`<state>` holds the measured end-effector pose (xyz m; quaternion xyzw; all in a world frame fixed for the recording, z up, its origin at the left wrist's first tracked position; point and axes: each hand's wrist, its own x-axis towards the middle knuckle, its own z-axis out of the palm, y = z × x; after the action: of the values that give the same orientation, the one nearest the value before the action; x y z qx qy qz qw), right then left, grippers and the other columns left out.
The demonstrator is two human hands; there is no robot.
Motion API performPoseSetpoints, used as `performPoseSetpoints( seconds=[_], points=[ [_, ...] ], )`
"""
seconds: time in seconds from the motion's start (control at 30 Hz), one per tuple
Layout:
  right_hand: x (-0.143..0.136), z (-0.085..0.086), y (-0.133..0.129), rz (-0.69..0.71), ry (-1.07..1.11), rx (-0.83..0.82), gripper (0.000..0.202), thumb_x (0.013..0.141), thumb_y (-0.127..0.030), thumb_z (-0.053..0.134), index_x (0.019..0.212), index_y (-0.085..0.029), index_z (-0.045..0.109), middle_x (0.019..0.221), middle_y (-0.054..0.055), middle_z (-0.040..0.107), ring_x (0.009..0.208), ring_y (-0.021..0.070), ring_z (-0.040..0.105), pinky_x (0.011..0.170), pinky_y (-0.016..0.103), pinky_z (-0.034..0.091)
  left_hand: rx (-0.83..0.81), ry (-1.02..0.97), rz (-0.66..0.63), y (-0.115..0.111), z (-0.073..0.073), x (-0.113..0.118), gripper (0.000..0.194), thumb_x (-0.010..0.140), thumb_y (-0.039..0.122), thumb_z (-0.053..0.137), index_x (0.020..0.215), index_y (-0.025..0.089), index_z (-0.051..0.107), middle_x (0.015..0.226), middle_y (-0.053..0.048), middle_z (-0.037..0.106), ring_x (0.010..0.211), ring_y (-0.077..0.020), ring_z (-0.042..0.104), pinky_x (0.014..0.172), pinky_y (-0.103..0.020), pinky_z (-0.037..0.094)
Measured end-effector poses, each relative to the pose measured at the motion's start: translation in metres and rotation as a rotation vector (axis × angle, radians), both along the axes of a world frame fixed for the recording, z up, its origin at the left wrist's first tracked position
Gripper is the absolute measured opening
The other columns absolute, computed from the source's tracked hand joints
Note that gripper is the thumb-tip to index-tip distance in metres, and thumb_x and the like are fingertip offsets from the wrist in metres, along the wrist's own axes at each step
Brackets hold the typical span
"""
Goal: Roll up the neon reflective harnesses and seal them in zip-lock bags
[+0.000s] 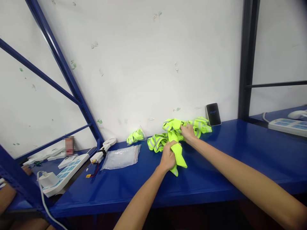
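Observation:
Fluorescent yellow reflective straps [157, 142] lie in a loose, crumpled heap on the blue table [134, 188] by the wall. My left hand [168, 156] is closed around one yellow band [179, 156], whose pointed ends hang down towards the table's front. Farther back and to the right, my right hand [188, 132] grips the same yellow fabric near the top of the heap, fingers curled inward. Grey reflective stripes show on several folds. Which band each hand belongs to within the tangle is partly hidden by the fingers.
Left of the heap lie a small bagged yellow bundle [135, 136], a clear zip bag [122, 157] and a white device with wires [98, 156]. A dark-screened device [213, 114] leans at the wall. Power strips [67, 174] and another person's arm [7, 196] are beyond the left post.

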<state>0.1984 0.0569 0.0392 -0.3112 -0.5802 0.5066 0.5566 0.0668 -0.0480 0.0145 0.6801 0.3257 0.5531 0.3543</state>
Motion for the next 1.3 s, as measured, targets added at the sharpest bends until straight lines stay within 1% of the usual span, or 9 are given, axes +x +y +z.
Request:
performPoseSetpoints(
  seconds=[0.1, 0.17, 0.3, 0.47, 0.7, 0.83, 1.0, 1.1, 1.3],
  points=[
    [-0.006, 0.002, -0.003, -0.438, -0.162, 0.231, 0.014, 0.081, -0.031, 0.052, 0.080, -0.019, 0.059, 0.066, 0.005, 0.061, 0.068, 0.0223, 0.056, 0.062, 0.032, 0.046, -0.077, -0.035, -0.029, 0.000, 0.001, 0.001, 0.027, 0.077, 0.036, 0.068, 0.063, 0.017, 0.054, 0.060, 0.002, 0.045, 0.058, -0.0108, 0.039, 0.060, -0.025, 0.034],
    [-0.010, -0.002, -0.006, -0.585, -0.343, 0.509, 0.018, 0.083, -0.025, 0.049, 0.094, -0.018, 0.061, 0.082, 0.009, 0.066, 0.081, 0.0253, 0.059, 0.074, 0.037, 0.049, -0.161, -0.099, -0.061, -0.001, 0.002, -0.001, 0.037, 0.073, 0.040, 0.072, 0.059, 0.017, 0.046, 0.056, 0.004, 0.040, 0.052, -0.0082, 0.035, 0.054, -0.024, 0.031],
    [-0.003, -0.013, -0.007, -0.488, -0.648, 0.972, 0.034, 0.085, -0.014, 0.043, 0.117, -0.015, 0.056, 0.100, 0.016, 0.064, 0.098, 0.0305, 0.055, 0.086, 0.046, 0.046, -0.341, -0.322, -0.196, -0.010, 0.004, -0.010, 0.037, 0.069, 0.040, 0.075, 0.065, 0.017, 0.046, 0.066, 0.002, 0.052, 0.057, -0.0104, 0.050, 0.062, -0.027, 0.041],
    [0.028, -0.007, -0.013, -0.300, -0.829, 1.118, 0.028, 0.088, -0.014, 0.042, 0.111, -0.018, 0.059, 0.093, 0.014, 0.063, 0.089, 0.0284, 0.056, 0.084, 0.045, 0.045, -0.474, -0.524, -0.339, -0.028, 0.008, -0.027, 0.036, 0.072, 0.046, 0.069, 0.066, 0.017, 0.048, 0.079, -0.003, 0.059, 0.061, -0.0138, 0.058, 0.067, -0.032, 0.046],
    [0.045, -0.014, -0.064, -0.071, -0.862, 0.928, 0.034, 0.084, -0.015, 0.050, 0.116, -0.020, 0.060, 0.094, 0.011, 0.063, 0.082, 0.0244, 0.056, 0.075, 0.037, 0.045, -0.609, -0.656, -0.386, -0.033, 0.015, -0.037, 0.054, 0.080, 0.063, 0.046, 0.095, 0.014, 0.062, 0.077, -0.010, 0.065, 0.063, -0.0193, 0.062, 0.070, -0.035, 0.048],
    [0.053, -0.024, -0.083, 0.064, -0.868, 0.771, 0.034, 0.081, -0.011, 0.050, 0.111, -0.021, 0.063, 0.097, 0.010, 0.064, 0.088, 0.0253, 0.057, 0.079, 0.039, 0.046, -0.715, -0.520, -0.473, -0.036, 0.005, -0.037, 0.056, 0.080, 0.055, 0.051, 0.114, 0.012, 0.061, 0.095, -0.016, 0.070, 0.090, -0.0294, 0.068, 0.086, -0.040, 0.048],
    [0.061, -0.026, -0.107, 0.310, -0.846, 0.721, 0.028, 0.086, -0.019, 0.052, 0.107, -0.026, 0.068, 0.115, 0.009, 0.060, 0.112, 0.0274, 0.050, 0.094, 0.043, 0.043, -0.776, -0.309, -0.418, -0.047, -0.006, -0.044, 0.061, 0.083, 0.047, 0.056, 0.137, 0.024, 0.042, 0.099, -0.012, 0.070, 0.084, -0.0268, 0.070, 0.074, -0.038, 0.052],
    [0.054, -0.029, -0.119, 0.254, -0.805, 0.615, 0.021, 0.090, -0.034, 0.052, 0.097, -0.026, 0.071, 0.115, 0.008, 0.058, 0.111, 0.0275, 0.050, 0.092, 0.042, 0.044, -0.783, -0.272, -0.381, -0.049, -0.005, -0.047, 0.067, 0.083, 0.046, 0.058, 0.142, 0.035, 0.030, 0.105, -0.009, 0.068, 0.079, -0.0238, 0.071, 0.068, -0.036, 0.054],
    [0.026, -0.042, -0.116, -0.078, -0.643, 0.468, 0.041, 0.086, -0.049, 0.056, 0.058, -0.021, 0.063, 0.085, 0.005, 0.050, 0.081, 0.0210, 0.054, 0.077, 0.037, 0.047, -0.785, -0.332, -0.285, -0.045, -0.008, -0.043, 0.050, 0.079, 0.050, 0.061, 0.121, 0.025, 0.050, 0.099, -0.008, 0.066, 0.076, -0.0229, 0.068, 0.063, -0.035, 0.055]
  ],
)
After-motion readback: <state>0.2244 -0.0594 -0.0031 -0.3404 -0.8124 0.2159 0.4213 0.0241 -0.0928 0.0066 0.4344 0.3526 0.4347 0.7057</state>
